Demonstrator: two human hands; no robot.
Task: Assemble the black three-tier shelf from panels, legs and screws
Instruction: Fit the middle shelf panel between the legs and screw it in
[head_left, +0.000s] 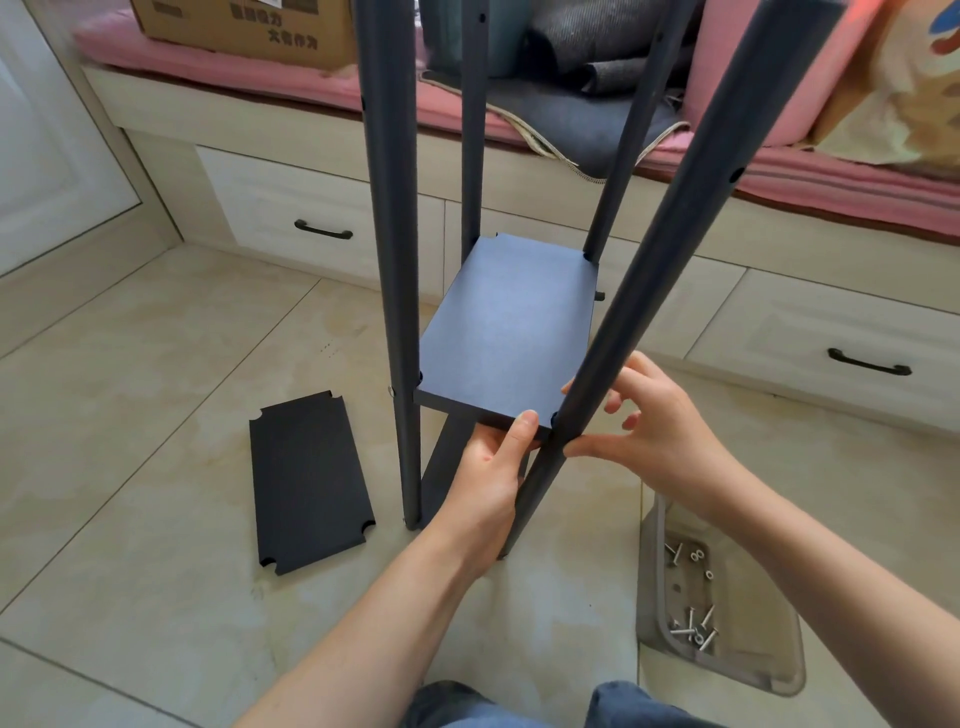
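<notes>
The shelf (506, 332) stands on the floor, its panel gripped at the near edge by the left hand (488, 478). The leg (649, 270) is pinched by the right hand (660, 431); holes should be aligned before screwing.

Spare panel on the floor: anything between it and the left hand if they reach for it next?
Nothing visible on the floor between them. The spare panel lies flat left of the near-left leg. But the left hand is busy, gripping the middle panel at its front edge.
</notes>
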